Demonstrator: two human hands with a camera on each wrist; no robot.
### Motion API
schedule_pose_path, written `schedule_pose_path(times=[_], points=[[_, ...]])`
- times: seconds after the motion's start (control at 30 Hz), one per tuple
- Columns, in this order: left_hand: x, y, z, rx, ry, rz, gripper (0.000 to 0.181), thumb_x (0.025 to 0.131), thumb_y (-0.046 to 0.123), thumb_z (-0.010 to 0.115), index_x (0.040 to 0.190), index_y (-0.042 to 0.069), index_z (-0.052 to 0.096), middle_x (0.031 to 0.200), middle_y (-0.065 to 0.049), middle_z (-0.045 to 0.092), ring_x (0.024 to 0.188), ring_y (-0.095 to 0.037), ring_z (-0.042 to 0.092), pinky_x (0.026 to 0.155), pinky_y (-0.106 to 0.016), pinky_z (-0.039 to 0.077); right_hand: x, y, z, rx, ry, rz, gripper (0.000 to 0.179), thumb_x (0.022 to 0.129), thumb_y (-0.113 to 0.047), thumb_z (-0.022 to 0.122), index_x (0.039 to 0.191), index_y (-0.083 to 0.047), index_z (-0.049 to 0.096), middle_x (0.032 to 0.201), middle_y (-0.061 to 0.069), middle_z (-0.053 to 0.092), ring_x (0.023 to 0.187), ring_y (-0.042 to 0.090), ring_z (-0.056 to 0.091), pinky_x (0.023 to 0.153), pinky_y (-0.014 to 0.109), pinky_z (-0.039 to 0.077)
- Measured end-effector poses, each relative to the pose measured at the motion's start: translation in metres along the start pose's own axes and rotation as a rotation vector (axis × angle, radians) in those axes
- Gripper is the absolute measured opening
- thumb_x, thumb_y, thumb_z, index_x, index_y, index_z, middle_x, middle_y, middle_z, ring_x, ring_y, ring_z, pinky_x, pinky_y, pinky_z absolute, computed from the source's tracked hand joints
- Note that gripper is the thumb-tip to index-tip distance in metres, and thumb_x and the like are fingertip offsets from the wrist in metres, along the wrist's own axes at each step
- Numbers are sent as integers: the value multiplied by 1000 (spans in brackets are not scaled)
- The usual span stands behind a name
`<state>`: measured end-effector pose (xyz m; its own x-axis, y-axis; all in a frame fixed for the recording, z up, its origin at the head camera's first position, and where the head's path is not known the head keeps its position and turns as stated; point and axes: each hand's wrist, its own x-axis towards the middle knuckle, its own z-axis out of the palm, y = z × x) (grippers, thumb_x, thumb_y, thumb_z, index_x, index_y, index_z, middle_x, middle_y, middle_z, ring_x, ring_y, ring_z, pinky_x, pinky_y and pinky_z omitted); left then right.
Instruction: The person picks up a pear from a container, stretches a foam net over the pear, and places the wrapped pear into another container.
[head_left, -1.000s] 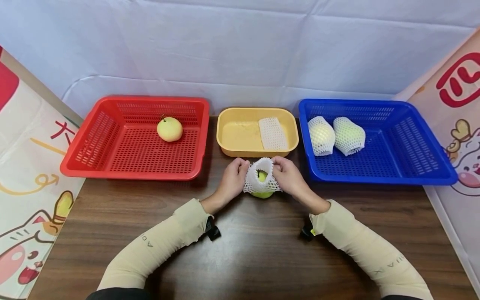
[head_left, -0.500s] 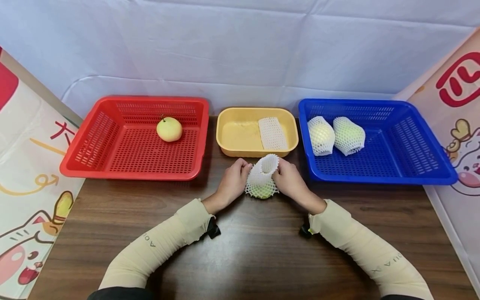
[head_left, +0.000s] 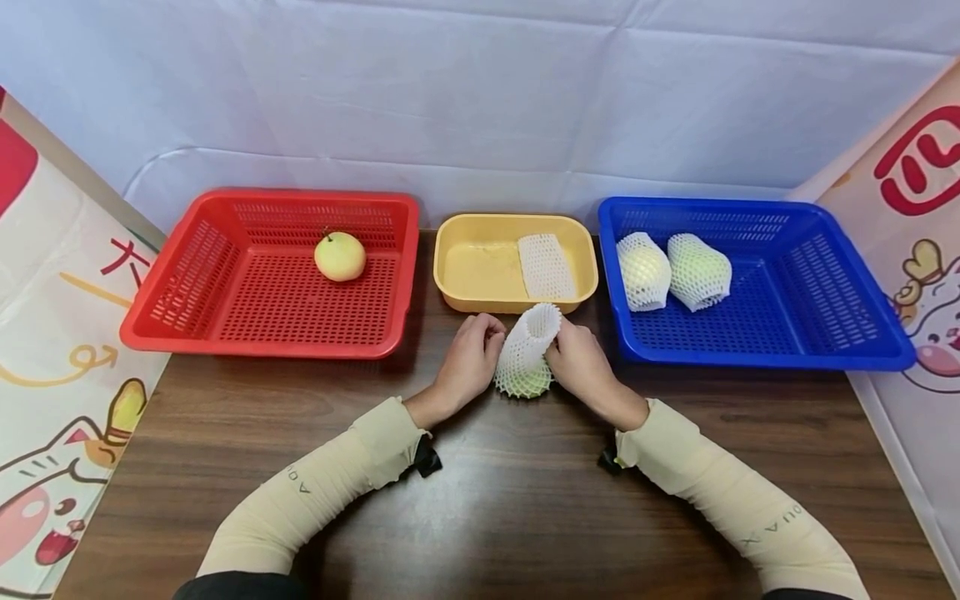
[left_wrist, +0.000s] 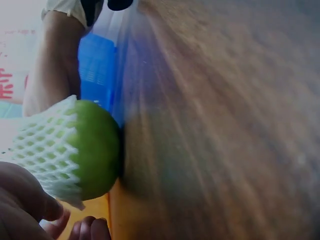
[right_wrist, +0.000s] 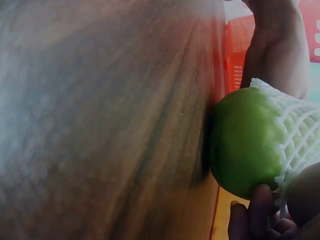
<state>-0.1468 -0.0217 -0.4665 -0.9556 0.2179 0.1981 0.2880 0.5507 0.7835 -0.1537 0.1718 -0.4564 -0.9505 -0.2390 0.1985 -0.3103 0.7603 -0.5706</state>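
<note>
A green pear [left_wrist: 97, 150] rests on the table in front of me, its upper part covered by a white foam net sleeve [head_left: 526, 346] that stands up above it. In the right wrist view, my right hand [head_left: 581, 360] pinches the sleeve's lower edge between thumb and fingers, one fingertip against the pear [right_wrist: 245, 142]. On the other side my left hand [head_left: 467, 358] is close beside the sleeve, fingers loosely bent. The left wrist view shows its thumb and fingers apart, with nothing between them. The pear's bottom is bare below the sleeve's edge.
A red basket [head_left: 262, 346] at left holds one bare yellow pear [head_left: 341, 257]. Behind the hands, a yellow tray [head_left: 480, 296] holds a flat foam sleeve [head_left: 546, 265]. The blue basket [head_left: 780, 354] at right holds two sleeved pears [head_left: 699, 271]. Cloth hangs behind.
The sleeve has come down over the pear, and its opening has gone from wide and stretched to a narrow upright tube. The left fingers have loosened from the sleeve's edge.
</note>
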Motion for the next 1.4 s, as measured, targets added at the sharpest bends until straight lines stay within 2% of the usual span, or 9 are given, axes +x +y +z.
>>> schedule_pose_path(times=[0.13, 0.23, 0.33, 0.53, 0.73, 0.93, 1.03, 1.17, 1.4], points=[[-5, 0, -9, -95, -82, -1, 35, 88, -12, 52, 119, 0, 64, 115, -15, 64, 103, -26, 63, 87, -36, 54, 1, 0, 0, -3, -6, -5, 8, 95, -6, 63, 98, 1, 64, 91, 23, 71, 87, 42, 71, 71, 60, 53], [-11, 0, -15, -170, -169, -3, 53, 79, -13, 53, 129, 0, 60, 122, -15, 63, 103, -25, 64, 83, -33, 56, 1, 0, -1, -5, -4, -5, 10, 95, -8, 64, 98, 1, 64, 91, 23, 71, 86, 42, 70, 70, 60, 53], [-15, 2, -20, -186, -235, 11, 60, 77, -5, 60, 137, 1, 56, 129, -14, 61, 107, -25, 62, 85, -36, 57, 0, 0, -1, -12, -3, 6, 9, 93, -7, 64, 99, 0, 63, 88, 22, 71, 84, 42, 70, 68, 59, 53], [-18, 2, -23, -118, -315, 41, 65, 85, 15, 75, 143, -1, 51, 136, -15, 58, 120, -25, 56, 100, -42, 51, 1, -1, -3, -15, -9, 0, 19, 90, -3, 61, 110, -3, 62, 84, 14, 67, 75, 32, 65, 64, 51, 50], [-18, -2, -23, -68, -312, 101, 56, 88, 20, 81, 135, -3, 58, 134, -15, 59, 123, -26, 56, 107, -41, 46, 0, -1, -15, 73, -34, -71, 16, 97, -5, 58, 110, -5, 67, 102, 11, 68, 89, 26, 64, 75, 45, 53], [-16, -3, -23, -51, -291, 122, 55, 86, 20, 84, 132, 0, 61, 129, -12, 62, 120, -23, 59, 106, -38, 47, -7, 4, -28, 260, -239, -218, 46, 90, 5, 60, 136, 2, 58, 132, 17, 62, 117, 31, 61, 95, 53, 52], [-15, -2, -23, -45, -289, 122, 56, 85, 20, 85, 132, 1, 61, 129, -11, 63, 121, -23, 58, 108, -38, 46, -10, 6, -29, 275, -304, -252, 49, 92, -3, 70, 139, 0, 55, 136, 15, 60, 121, 30, 59, 99, 54, 51], [-15, -1, -24, -24, -293, 113, 57, 84, 20, 86, 132, 1, 62, 129, -11, 63, 122, -24, 58, 109, -38, 44, -11, 7, -29, 270, -316, -247, 53, 92, -16, 78, 139, -4, 57, 138, 14, 60, 124, 30, 59, 101, 53, 50], [-13, -4, -24, 27, -345, 83, 66, 82, 24, 88, 137, 2, 59, 134, -13, 63, 129, -27, 56, 113, -39, 40, -10, 10, -26, 242, -310, -253, 54, 84, -15, 85, 131, -2, 63, 135, 15, 62, 125, 31, 58, 103, 50, 49]])
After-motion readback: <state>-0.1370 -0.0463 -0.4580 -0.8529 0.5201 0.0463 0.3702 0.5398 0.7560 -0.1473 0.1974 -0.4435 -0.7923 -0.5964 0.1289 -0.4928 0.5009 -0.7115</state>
